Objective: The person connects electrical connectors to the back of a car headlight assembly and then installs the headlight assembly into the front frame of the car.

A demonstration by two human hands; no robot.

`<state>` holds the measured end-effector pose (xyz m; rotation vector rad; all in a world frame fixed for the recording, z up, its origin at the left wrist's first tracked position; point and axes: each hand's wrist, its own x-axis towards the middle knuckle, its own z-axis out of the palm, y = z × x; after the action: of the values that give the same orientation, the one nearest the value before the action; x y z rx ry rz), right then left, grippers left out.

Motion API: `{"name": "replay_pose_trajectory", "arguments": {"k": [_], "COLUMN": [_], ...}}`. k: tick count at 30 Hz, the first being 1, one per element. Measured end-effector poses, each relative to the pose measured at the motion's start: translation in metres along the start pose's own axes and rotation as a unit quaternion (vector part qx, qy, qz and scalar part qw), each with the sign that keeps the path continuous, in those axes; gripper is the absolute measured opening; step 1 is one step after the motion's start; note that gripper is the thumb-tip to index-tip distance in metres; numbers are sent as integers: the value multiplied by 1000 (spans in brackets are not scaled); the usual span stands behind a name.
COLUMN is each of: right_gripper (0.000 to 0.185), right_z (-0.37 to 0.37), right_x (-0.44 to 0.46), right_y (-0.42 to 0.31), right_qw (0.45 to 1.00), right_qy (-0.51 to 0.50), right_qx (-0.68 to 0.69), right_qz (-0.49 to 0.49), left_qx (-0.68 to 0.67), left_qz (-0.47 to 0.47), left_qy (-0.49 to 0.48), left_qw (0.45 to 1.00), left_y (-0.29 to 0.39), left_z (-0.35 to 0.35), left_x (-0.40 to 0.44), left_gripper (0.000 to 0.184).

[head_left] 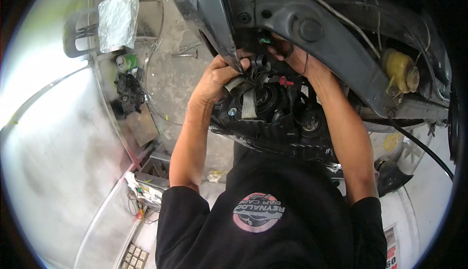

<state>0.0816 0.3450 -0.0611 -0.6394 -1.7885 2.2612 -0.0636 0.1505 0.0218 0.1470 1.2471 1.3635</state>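
Note:
A black headlight assembly (263, 118) lies between my arms, its back side up, below the dark grey car body panel (312, 30). My left hand (219, 76) is closed at the panel's edge, fingers wrapped round a bundle of dark wiring (261, 67) with grey wrapping. My right hand (292, 57) reaches in under the panel beside a small green-tipped connector (264, 40); its fingertips are partly hidden in shadow. A red clip (286, 81) shows on the assembly, right of the grey straps (249, 104).
A yellowish reservoir (402, 71) and a hose (356, 30) are at the right. On the left are a chair (78, 40) with a plastic-wrapped item (118, 20), a green can (126, 62), black parts (129, 91) and a tool (185, 54) on the floor.

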Motion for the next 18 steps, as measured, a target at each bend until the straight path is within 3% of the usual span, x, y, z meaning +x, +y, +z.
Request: {"name": "replay_pose_trajectory", "arguments": {"k": [1, 3, 9, 12, 14, 18], "right_gripper": [32, 28, 25, 27, 29, 32], "right_z": [1, 7, 8, 6, 6, 13], "right_x": [0, -5, -5, -2, -2, -1], "right_y": [-2, -12, -15, -8, -4, -22], "right_qw": [999, 942, 917, 936, 962, 933], "right_qy": [9, 60, 65, 28, 15, 47], "right_qx": [48, 300, 355, 322, 248, 312], "right_qz": [17, 140, 170, 138, 113, 171], "left_qx": [-5, -15, -21, 34, 67, 119], "left_qz": [1, 2, 8, 28, 64, 94], "left_qy": [5, 14, 51, 59, 80, 111], "left_qw": [1000, 1000, 998, 997, 992, 982], "left_y": [-1, -1, 0, 0, -2, -5], "left_z": [1, 2, 7, 6, 10, 8], "left_x": [0, 0, 2, 3, 4, 5], "left_gripper": [41, 40, 36, 35, 24, 21]}}
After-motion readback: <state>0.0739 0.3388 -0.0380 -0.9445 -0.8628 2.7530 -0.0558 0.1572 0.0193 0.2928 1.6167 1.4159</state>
